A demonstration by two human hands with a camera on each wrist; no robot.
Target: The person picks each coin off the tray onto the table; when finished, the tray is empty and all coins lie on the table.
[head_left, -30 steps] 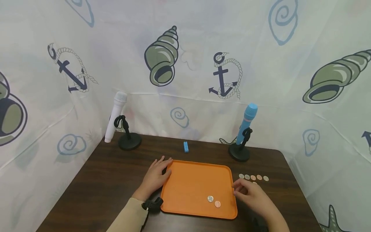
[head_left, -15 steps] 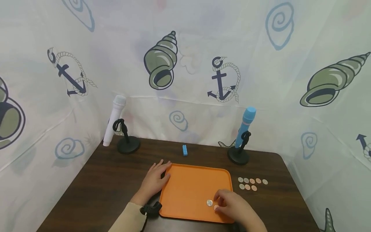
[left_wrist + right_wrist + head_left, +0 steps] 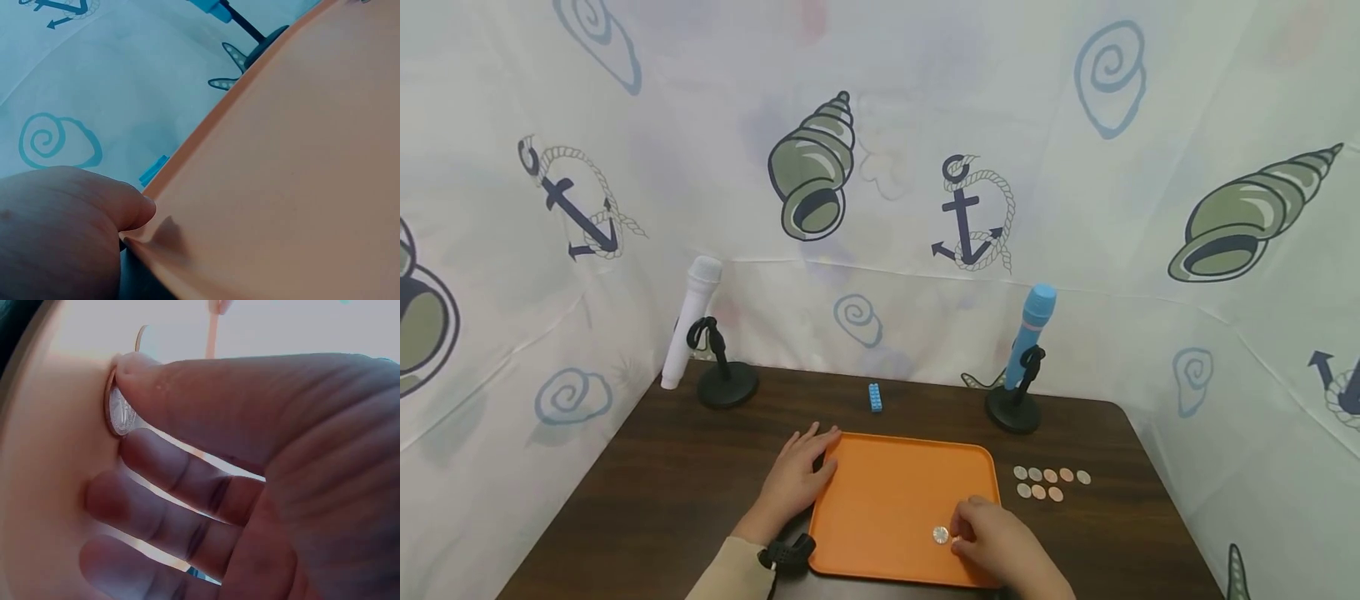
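Left hand (image 3: 797, 479) flat, steadying orange tray (image 3: 880, 500) edge — right hand (image 3: 992, 546) pinching coin (image 3: 119, 412) on tray.

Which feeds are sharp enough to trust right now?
Head view: even light, sharp; the coins on the table are countable. Left wrist view: the orange tray fills the frame, soft and washed out. Right wrist view: the right hand looms blurred; only the pinched coin looks crisp.

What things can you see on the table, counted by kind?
Microphones: 2
Stands: 2
Tray: 1
Blue brick: 1
Coins beside the tray: 8
Loose coin on the tray: 1
Pinched coin in right hand: 1
Total: 16
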